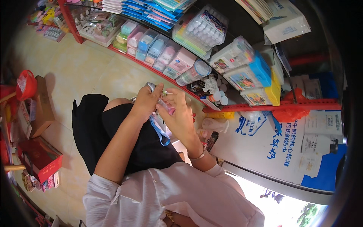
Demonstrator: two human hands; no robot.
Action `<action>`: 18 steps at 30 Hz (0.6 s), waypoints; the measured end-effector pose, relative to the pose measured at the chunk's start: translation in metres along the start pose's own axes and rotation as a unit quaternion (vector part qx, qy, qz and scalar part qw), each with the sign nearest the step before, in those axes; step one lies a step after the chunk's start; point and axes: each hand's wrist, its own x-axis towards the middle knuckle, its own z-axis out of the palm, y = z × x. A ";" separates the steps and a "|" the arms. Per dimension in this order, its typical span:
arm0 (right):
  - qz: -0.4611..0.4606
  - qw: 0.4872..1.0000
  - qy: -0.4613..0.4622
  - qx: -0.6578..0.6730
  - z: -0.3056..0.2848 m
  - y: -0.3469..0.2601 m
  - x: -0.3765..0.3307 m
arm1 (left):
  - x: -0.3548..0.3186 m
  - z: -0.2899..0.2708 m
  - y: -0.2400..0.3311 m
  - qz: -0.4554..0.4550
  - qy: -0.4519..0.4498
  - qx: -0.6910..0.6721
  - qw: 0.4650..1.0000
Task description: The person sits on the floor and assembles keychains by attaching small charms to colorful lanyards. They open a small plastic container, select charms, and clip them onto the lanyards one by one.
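Observation:
Both my hands meet above my lap. My left hand (146,99) is closed around a shiny grey strip-like thing (151,86), whose end sticks out past the fingers. My right hand (178,113) pinches a small pink item (171,110) that seems to be in clear plastic; its kind is hard to make out. Whether the grey and pink parts belong together, I cannot tell. Below the hands a blue strap (162,137) hangs in a loop against the black cloth (128,147) over my legs. The palms hide much of what is held.
Ahead, a red-edged shelf (143,65) carries clear boxes, a marker case (206,28) and blue-lidded tubs (247,73). At right stands a white printed panel (257,140). On the left floor are a cardboard box (43,108), a red basket (26,85) and a red box (39,157).

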 end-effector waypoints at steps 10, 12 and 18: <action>-0.049 0.988 0.141 0.048 0.002 0.024 0.005 | -0.010 -0.003 0.022 -0.062 -0.079 -0.049 0.994; -0.011 0.977 0.172 0.124 0.004 0.022 0.005 | -0.007 -0.006 0.022 -0.081 -0.095 -0.050 0.991; -0.125 0.984 0.123 0.012 -0.009 0.027 0.005 | -0.008 -0.005 0.025 -0.134 -0.120 -0.031 0.983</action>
